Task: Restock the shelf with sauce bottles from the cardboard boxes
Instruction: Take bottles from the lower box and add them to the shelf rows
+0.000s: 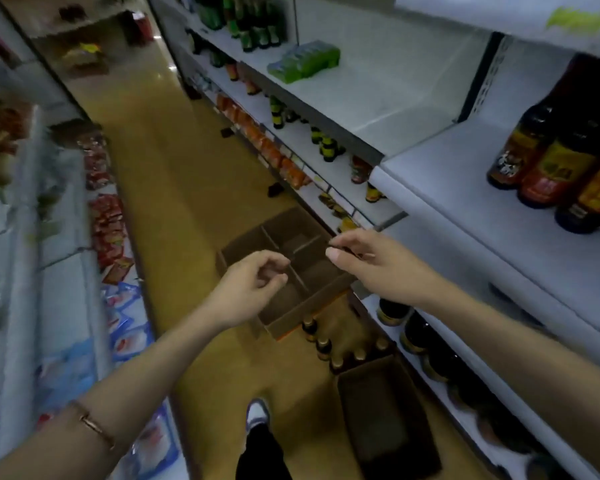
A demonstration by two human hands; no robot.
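An empty cardboard box (257, 237) with inner dividers lies on the aisle floor below my hands. Nearer me, a second cardboard box (388, 420) stands on the floor, with several dark gold-capped sauce bottles (323, 348) upright beside it. Three dark sauce bottles (555, 168) with red and yellow labels stand on the white shelf (465, 188) at the right. My left hand (250, 289) hovers above the divided box, fingers loosely curled, holding nothing. My right hand (371, 265) reaches out over the box's right side, fingers relaxed and empty.
More dark bottles (426, 337) fill the lower shelf at the right. Shelves of packets (108, 223) line the aisle's left side. Green bottles (253, 26) and a green pack (305, 60) sit on far shelves. My shoe (257, 414) stands on the yellow floor.
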